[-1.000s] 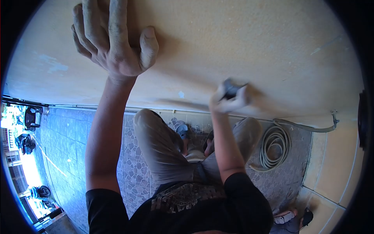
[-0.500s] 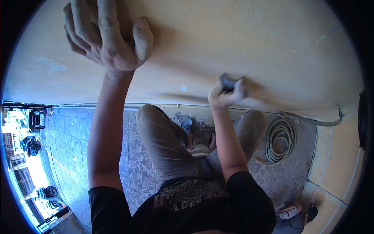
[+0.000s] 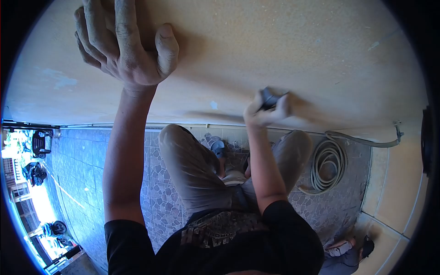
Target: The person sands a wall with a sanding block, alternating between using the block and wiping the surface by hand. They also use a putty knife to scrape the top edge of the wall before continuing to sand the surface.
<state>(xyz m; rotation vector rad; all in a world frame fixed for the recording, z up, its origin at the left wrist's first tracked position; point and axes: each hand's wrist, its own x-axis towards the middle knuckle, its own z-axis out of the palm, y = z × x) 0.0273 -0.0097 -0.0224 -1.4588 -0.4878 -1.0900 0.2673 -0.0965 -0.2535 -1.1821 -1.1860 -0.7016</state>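
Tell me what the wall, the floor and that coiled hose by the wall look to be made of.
The wall looks like painted plaster or render: matte tan, finely grainy, with pale scuffed patches. The floor seems to be ceramic tile printed with a grey-purple cobble pattern, with straight grout lines showing. The coiled hose appears to be flexible plastic or rubber, pale beige, smooth and dull; which of the two cannot be told.

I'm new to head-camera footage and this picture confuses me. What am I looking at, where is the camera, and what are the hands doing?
The camera sits on a person's head and looks down, with a fisheye lens that bends the edges. The left hand presses flat against a tan wall. The right hand grips a small dark tool against that wall; it is too blurred to name. Below are the person's crouched legs on a tiled floor, with a coiled hose on the right.
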